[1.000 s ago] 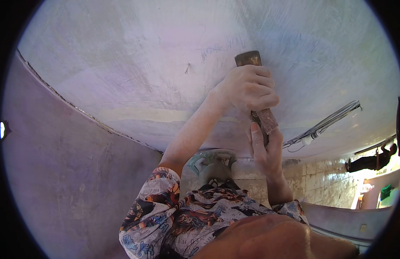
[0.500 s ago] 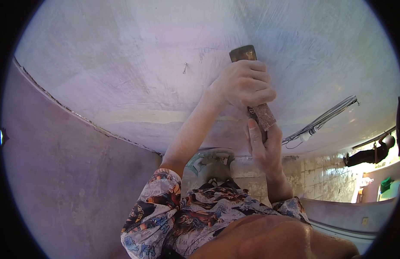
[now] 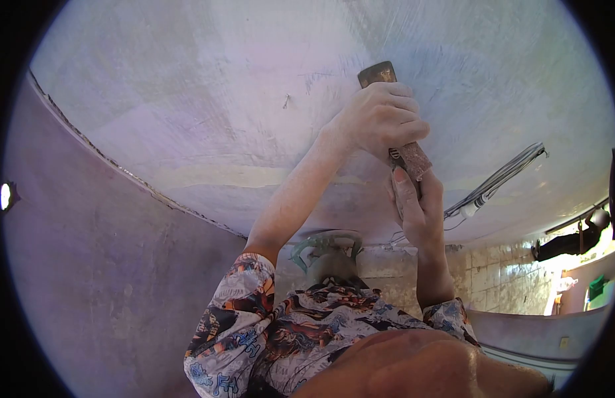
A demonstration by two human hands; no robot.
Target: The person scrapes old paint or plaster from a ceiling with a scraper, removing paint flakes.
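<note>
My left hand (image 3: 385, 116) is wrapped round a worn block-like tool (image 3: 378, 73) whose dark, rounded end sticks out above the knuckles. The tool lies against the pale, streaked plaster surface (image 3: 254, 73). Just below, my right hand (image 3: 420, 205) grips the tool's lower end, where a rough reddish-brown strip (image 3: 415, 159) shows, with its thumb laid along the side. Whitish dust coats both hands. The palm sides and most of the grip are hidden.
A bundle of wires (image 3: 503, 176) with a white socket or bulb hangs at the right. A green plastic chair (image 3: 304, 249) stands below. A purplish wall (image 3: 108, 232) with a lit lamp (image 3: 5, 196) fills the left. Far right, a person (image 3: 573, 242) in dark clothing is beside a bright opening.
Both hands and the tool have shifted slightly up and to the right in the view. More of the green chair and of the lamp at the left edge shows.
</note>
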